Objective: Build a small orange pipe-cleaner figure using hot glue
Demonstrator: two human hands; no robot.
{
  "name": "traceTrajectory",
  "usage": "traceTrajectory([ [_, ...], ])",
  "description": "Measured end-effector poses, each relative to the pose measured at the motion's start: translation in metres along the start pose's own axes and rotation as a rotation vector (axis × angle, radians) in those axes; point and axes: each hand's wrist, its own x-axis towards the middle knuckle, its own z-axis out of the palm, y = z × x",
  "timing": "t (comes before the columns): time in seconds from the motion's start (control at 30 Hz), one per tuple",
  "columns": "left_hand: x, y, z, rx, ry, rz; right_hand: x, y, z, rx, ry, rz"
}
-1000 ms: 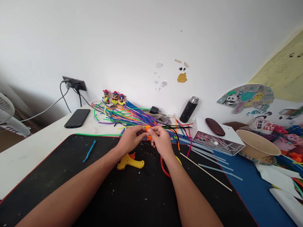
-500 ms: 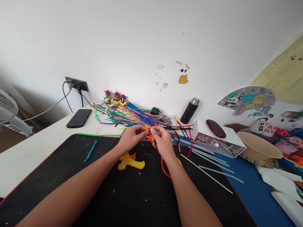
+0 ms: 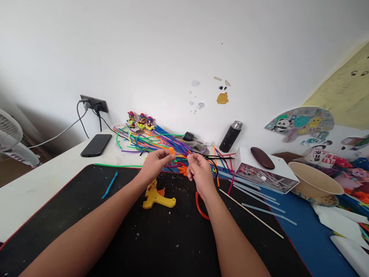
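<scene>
My left hand (image 3: 155,164) is closed in a pinch on a small folded orange pipe cleaner (image 3: 172,151), whose looped end sticks up past the fingertips. A little to the right, my right hand (image 3: 199,169) has thumb and forefinger pressed together; whatever may be between them is too small to make out. Between and behind the hands lies another bunch of orange pipe cleaner pieces (image 3: 182,169). Below the left wrist a yellow glue gun (image 3: 160,199) rests on the black mat (image 3: 161,246). A red curved handle (image 3: 201,207) is partly hidden by my right forearm.
Many coloured pipe cleaners (image 3: 170,140) lie along the wall near three small figures (image 3: 141,120). To the right are a black flask (image 3: 231,136), a white box (image 3: 245,157), glue sticks (image 3: 261,196), a wooden stick (image 3: 250,212) and a beige bowl (image 3: 314,179). A phone (image 3: 96,145) lies left.
My hands have drawn apart. The left moved slightly left with the orange pipe cleaner, and the right came away from it, leaving a gap between them.
</scene>
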Motion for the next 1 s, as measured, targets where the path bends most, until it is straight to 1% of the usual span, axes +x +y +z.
traceTrajectory([
  [0.23, 0.001, 0.0, -0.001, -0.051, -0.007, -0.019, -0.002, -0.003, 0.0, 0.045, -0.033, -0.005],
  [0.37, 0.002, 0.0, -0.003, -0.055, -0.001, 0.005, -0.003, -0.009, -0.001, 0.07, -0.031, -0.016],
  [0.47, 0.001, 0.001, -0.003, -0.056, 0.001, 0.012, -0.004, -0.013, -0.001, 0.08, -0.056, -0.02],
  [0.57, 0.002, 0.003, -0.004, -0.105, 0.018, -0.006, -0.004, -0.016, -0.001, 0.095, -0.078, -0.023],
  [0.7, 0.007, 0.002, -0.012, -0.227, 0.091, -0.042, -0.004, -0.025, -0.006, 0.185, -0.062, -0.023],
  [0.83, 0.015, -0.001, -0.023, -0.369, 0.24, -0.075, -0.001, -0.032, -0.013, 0.264, -0.031, -0.06],
  [0.87, 0.015, -0.001, -0.024, -0.374, 0.257, -0.074, -0.001, -0.032, -0.013, 0.256, -0.02, -0.07],
  [0.93, 0.014, 0.0, -0.024, -0.319, 0.233, -0.053, -0.001, -0.028, -0.012, 0.2, 0.0, -0.073],
  [1.0, 0.01, 0.003, -0.019, -0.21, 0.152, -0.019, -0.002, -0.022, -0.007, 0.119, -0.01, -0.047],
])
